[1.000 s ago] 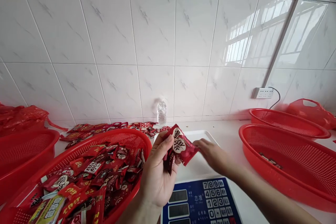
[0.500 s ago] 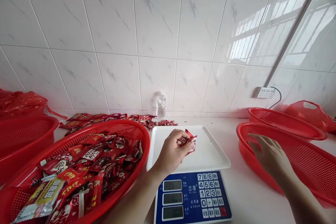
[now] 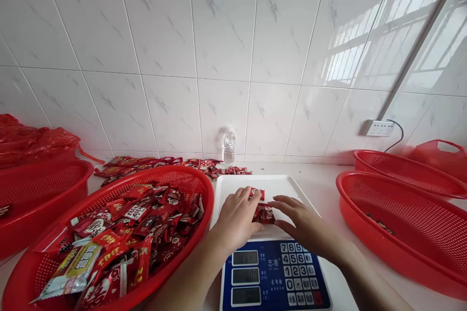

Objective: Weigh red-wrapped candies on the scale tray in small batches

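Both my hands rest on the white tray point(image 3: 284, 187) of a blue electronic scale point(image 3: 273, 277). My left hand point(image 3: 237, 216) lies palm down with fingers spread over small red candy packets point(image 3: 263, 214). My right hand point(image 3: 304, 223) reaches in from the right, its fingers stretched flat and touching the same packets. One more red packet point(image 3: 257, 192) peeks out past my left fingertips. To the left stands a red mesh basket point(image 3: 189, 177) heaped with red wrapped candies point(image 3: 138, 226).
Two red mesh baskets point(image 3: 404, 233) sit at the right, the near one holding a dark packet point(image 3: 379, 222). Another red basket point(image 3: 40, 194) and red plastic bags point(image 3: 32, 141) are at the left. Loose packets point(image 3: 164, 163) and a water bottle point(image 3: 228, 148) line the tiled wall.
My left hand has lowered the packets onto the scale tray and opened flat. My right hand has come back from the right basket to the tray beside them.
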`<state>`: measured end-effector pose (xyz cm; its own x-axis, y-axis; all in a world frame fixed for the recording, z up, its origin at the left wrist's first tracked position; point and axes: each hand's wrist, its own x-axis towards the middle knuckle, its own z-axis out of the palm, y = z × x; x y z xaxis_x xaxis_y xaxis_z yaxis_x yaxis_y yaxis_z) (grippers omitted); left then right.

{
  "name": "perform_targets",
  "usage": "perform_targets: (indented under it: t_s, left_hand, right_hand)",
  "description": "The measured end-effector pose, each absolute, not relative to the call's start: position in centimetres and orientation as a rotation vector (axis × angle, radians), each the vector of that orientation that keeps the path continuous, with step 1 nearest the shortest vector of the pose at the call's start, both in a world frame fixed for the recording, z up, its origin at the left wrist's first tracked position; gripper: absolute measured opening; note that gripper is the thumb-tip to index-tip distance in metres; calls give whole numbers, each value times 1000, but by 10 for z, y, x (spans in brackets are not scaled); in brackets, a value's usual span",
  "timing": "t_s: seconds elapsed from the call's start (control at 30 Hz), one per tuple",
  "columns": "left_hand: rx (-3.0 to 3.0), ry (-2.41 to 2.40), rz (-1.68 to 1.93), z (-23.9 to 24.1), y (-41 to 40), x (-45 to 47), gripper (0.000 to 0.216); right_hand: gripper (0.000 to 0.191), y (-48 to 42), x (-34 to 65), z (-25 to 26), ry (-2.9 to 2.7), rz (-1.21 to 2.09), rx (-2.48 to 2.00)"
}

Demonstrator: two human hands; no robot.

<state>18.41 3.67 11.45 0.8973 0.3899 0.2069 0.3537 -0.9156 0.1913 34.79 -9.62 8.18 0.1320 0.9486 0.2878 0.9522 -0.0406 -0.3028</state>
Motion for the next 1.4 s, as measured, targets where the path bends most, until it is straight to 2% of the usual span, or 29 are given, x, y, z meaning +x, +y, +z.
perform_targets:
  t_s: [0.17,0.47,0.63,0.9,1.07,1.27,1.4]
  left_hand:
    - [2947,628,196,121,33,179,22]
    - [2798,430,327,103,43,188,46]
    - [2918,668,207,106,45,190,35]
    - [2878,539,288,105,47,191,34]
    - [2814,490,344,104,47,191,35]
    - [2826,454,380,99,47,193,34]
    - [2871,460,379,98,45,193,30]
  right_hand:
    - [37,-82,332,102,-1929,205,-1971]
    - [33,-67,343,106,-1807,154,-2094]
    - [41,-68,337,104,-1820,221,-2075]
    - [40,-66,358,93,-1768,173,-2165]
    - [47,-63,376,85,-1718,91,-2223]
    - [56,-62,369,91,-1864,122,-2061]
    - [49,-64,360,97,-1929,201,-1910]
